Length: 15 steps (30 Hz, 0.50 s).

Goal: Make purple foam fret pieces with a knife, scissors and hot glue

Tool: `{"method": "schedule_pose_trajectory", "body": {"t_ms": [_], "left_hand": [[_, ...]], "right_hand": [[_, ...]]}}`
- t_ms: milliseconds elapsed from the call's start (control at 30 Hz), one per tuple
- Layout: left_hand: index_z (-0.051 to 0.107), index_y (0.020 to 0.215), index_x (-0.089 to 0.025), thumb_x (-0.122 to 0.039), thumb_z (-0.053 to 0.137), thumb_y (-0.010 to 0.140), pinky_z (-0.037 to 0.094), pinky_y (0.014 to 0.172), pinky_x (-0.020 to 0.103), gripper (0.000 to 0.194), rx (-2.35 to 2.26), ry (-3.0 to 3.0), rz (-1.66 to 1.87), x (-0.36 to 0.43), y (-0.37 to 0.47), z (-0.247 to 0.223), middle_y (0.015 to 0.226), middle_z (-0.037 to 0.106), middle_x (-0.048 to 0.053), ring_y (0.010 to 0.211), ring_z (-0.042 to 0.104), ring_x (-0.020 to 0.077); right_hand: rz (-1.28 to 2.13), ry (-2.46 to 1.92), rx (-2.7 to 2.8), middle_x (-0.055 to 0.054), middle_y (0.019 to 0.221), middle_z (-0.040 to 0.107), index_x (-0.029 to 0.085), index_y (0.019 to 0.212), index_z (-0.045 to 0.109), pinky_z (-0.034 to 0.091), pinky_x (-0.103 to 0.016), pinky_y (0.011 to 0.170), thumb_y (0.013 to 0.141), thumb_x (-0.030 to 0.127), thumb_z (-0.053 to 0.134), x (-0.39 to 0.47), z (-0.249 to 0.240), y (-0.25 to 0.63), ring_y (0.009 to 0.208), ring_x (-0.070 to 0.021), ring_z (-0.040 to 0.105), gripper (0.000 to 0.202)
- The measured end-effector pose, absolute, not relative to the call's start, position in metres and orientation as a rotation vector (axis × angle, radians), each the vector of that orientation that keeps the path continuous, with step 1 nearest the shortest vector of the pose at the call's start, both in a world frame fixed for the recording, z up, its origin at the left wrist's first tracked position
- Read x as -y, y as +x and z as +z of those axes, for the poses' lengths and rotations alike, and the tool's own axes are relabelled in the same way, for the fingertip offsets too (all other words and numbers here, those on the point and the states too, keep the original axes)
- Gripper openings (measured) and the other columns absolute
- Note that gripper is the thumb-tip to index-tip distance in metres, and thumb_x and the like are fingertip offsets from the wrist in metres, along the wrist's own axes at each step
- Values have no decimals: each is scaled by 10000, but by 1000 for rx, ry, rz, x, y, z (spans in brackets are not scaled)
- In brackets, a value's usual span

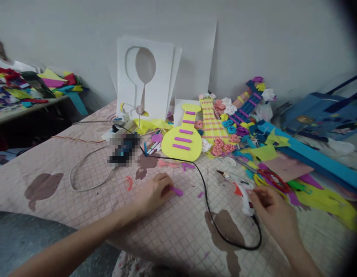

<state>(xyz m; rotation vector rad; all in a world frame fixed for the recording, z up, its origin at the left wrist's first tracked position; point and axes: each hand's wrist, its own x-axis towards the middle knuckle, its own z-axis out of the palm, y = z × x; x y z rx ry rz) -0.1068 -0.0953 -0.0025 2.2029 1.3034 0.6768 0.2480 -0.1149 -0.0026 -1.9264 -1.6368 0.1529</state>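
My left hand (158, 193) rests low over the tabletop, fingers closed on a short purple paper strip (177, 191) that sticks out to the right. On the right, the thumb and forefinger of my right hand (278, 215) are closed at the edge of a white hot glue gun (247, 202). Its nozzle points left and away from me, and a black cord runs from its handle. Beyond my hands, a yellow guitar-shaped cutout (169, 147) leans upright with several purple strips across it. Small purple scraps (188, 166) lie in front of it.
Behind stand white boards (159, 77), one with a balloon-shaped hole. Decorated paper guitars (214, 119) with paper flowers stand at back right. Red-handled scissors (273, 180) lie among coloured scraps. A black cord (205, 188) crosses the table. A blurred-out device (124, 150) and blue bag (319, 111) flank the work.
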Motion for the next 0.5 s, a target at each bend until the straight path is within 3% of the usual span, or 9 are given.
{"method": "schedule_pose_trajectory", "body": {"t_ms": [267,400,500], "left_hand": [[603,909,-186,-196,576,788,461,794,289,125,-1270,2288,628,93,-109,6,931,607,47,898,564,172],[598,917,-191,-210,541,817,461,793,283,116,-1320,2270,752,79,-121,15,953,624,49,904,578,163],[601,877,-182,-232,510,838,457,721,258,111,-1382,2227,807,53,-132,25,878,632,40,816,583,145]], "right_hand": [[141,-2206,1864,-6,562,605,241,682,483,362,-297,483,747,601,485,110,-21,254,507,-217,579,366],[287,-2098,1710,-33,607,646,229,712,542,414,-321,517,748,576,479,108,-16,257,561,-237,618,355],[464,-1956,1440,-51,664,675,222,796,577,467,-356,539,687,575,582,109,-9,263,613,-270,642,370]]}}
